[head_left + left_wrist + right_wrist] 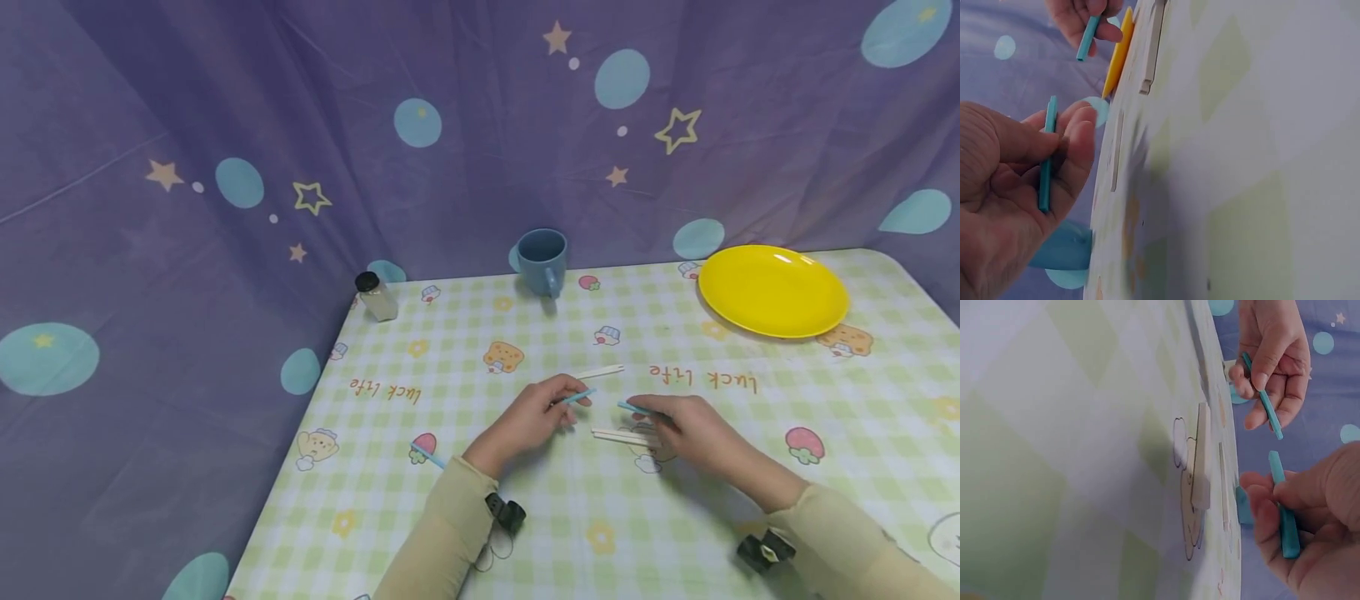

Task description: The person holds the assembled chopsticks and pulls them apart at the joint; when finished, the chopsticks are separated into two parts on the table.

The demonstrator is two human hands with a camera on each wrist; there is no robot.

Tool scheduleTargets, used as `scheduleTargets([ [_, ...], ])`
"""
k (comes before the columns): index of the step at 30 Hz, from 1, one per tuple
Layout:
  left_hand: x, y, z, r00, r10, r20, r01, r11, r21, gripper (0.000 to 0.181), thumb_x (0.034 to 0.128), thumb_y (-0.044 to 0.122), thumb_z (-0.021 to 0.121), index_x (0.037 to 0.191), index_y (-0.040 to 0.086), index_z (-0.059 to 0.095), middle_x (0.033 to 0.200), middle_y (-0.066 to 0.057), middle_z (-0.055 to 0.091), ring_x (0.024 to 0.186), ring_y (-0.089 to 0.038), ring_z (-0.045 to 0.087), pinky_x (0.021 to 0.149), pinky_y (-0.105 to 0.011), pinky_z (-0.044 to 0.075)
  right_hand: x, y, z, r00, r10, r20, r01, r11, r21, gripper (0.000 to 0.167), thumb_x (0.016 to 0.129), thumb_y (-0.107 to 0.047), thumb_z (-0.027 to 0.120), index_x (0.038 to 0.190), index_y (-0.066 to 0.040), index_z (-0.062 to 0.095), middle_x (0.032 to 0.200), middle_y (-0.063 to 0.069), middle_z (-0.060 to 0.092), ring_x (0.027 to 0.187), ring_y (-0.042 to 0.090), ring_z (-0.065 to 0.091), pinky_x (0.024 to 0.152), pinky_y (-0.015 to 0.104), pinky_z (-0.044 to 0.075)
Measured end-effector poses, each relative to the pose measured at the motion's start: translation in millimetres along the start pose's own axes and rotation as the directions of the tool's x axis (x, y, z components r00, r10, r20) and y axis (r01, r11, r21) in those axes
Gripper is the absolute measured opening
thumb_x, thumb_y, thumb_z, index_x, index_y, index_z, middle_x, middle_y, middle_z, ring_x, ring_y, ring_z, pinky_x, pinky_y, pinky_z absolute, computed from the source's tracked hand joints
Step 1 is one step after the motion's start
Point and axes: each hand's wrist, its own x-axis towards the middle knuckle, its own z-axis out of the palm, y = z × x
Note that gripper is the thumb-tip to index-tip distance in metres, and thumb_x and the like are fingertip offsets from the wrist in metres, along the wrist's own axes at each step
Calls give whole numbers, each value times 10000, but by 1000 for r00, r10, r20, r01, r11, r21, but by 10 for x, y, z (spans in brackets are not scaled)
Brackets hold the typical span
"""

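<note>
My left hand (pixel 534 417) pinches a thin blue stick (pixel 582 396) between thumb and fingers, above the table. Facing it, my right hand (pixel 697 432) pinches another blue stick (pixel 1289 532). The two sticks point towards each other with a gap between their ends. White sticks (pixel 618 437) lie side by side on the cloth below my right hand, partly covered by it. Beyond my left hand lies more of the white sticks (pixel 603 371). A third blue stick (pixel 427 456) rests by my left forearm, which hides one end.
A blue mug (pixel 542 262) stands at the table's back edge. A small black-capped jar (pixel 377 297) is at the back left corner, and a yellow plate (pixel 772 292) at the back right. The checked tablecloth (pixel 600 492) covers the table, with a purple curtain behind it.
</note>
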Motion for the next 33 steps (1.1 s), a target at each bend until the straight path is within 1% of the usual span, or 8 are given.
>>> scheduleTargets([
  [4, 61, -20, 8, 998, -24, -65, 26, 999, 32, 242, 975, 15, 556, 1200, 87, 609, 1134, -59, 702, 931, -108, 683, 752, -209, 520, 1, 22, 17, 999, -6, -47, 5, 1000, -31, 123, 883, -24, 688, 978, -77, 746, 895, -13, 720, 763, 71, 597, 683, 317, 502],
  [6, 90, -31, 14, 993, -43, -113, 50, 997, 58, 219, 960, 45, 594, 1169, 94, 638, 1100, -34, 717, 944, -87, 681, 764, -198, 511, 8, 28, 29, 998, 17, -60, -19, 1000, -22, 39, 876, -82, 719, 882, -112, 744, 802, -69, 693, 704, 56, 569, 654, 300, 491],
  [8, 120, -39, 22, 983, -72, -169, 84, 994, 67, 180, 946, 68, 626, 1117, 102, 673, 1035, -9, 734, 904, -71, 682, 757, -198, 505, 17, 31, 40, 996, 58, -66, -59, 998, -8, 53, 867, -139, 742, 816, -148, 735, 745, -109, 667, 662, 50, 538, 629, 280, 463],
  [11, 176, -65, 38, 955, -122, -271, 146, 987, 71, 100, 913, 110, 686, 1006, 119, 722, 898, 39, 741, 805, -38, 671, 739, -211, 503, 31, 35, 66, 988, 136, -71, -135, 991, 19, 82, 838, -179, 776, 771, -184, 729, 718, -130, 664, 652, 54, 538, 630, 275, 449],
  [16, 273, -100, 75, 890, -207, -407, 255, 965, 66, 32, 862, 147, 752, 881, 122, 757, 761, 92, 696, 694, -16, 623, 674, -240, 506, 58, 46, 128, 970, 235, -62, -230, 970, 73, 132, 795, -228, 815, 719, -193, 712, 692, -115, 658, 663, 91, 555, 658, 296, 442],
  [18, 309, -107, 93, 879, -219, -423, 276, 958, 76, 29, 848, 149, 766, 846, 123, 755, 737, 94, 675, 673, -28, 603, 660, -246, 500, 70, 54, 156, 965, 255, -54, -250, 964, 87, 161, 788, -243, 820, 697, -195, 697, 682, -108, 644, 656, 103, 541, 655, 300, 429],
  [24, 416, -98, 129, 877, -218, -428, 308, 939, 153, 105, 806, 179, 809, 746, 183, 723, 702, 122, 639, 662, -35, 559, 680, -242, 470, 104, 62, 221, 957, 288, -36, -283, 954, 100, 212, 784, -247, 822, 661, -186, 661, 664, -90, 615, 638, 119, 516, 635, 302, 414],
  [33, 557, -100, 165, 896, -201, -396, 318, 913, 257, 157, 783, 216, 834, 697, 192, 705, 657, 131, 616, 623, -35, 527, 656, -218, 441, 133, 57, 271, 954, 300, -19, -297, 951, 89, 180, 798, -229, 808, 679, -190, 678, 677, -92, 627, 647, 120, 520, 650, 321, 416],
])
